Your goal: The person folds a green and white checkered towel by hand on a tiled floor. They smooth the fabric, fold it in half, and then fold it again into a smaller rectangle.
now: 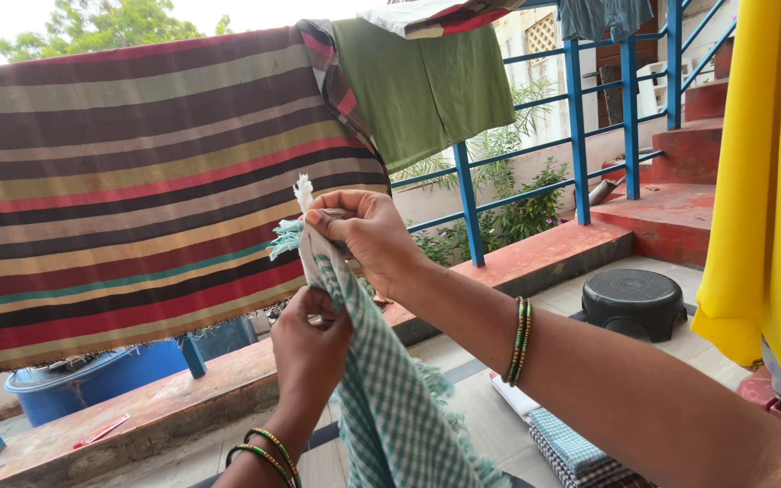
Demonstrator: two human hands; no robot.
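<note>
The green checked cloth hangs long-axis downward from both hands: the left hand grips it lower, fingers apparently closed around it, while the right hand pinches the fringed top edge above, before the striped blanket.

Green-and-white checked cloth w/ fringed edges, held up in air, hanging down in loose folds; top corner w/ white tassel bunched, pointing up, near center.

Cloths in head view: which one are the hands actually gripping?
The green-and-white checked cloth with fringed ends: both the left hand and right hand pinch it. The striped blanket, green shirt and yellow cloth hang untouched.
</note>
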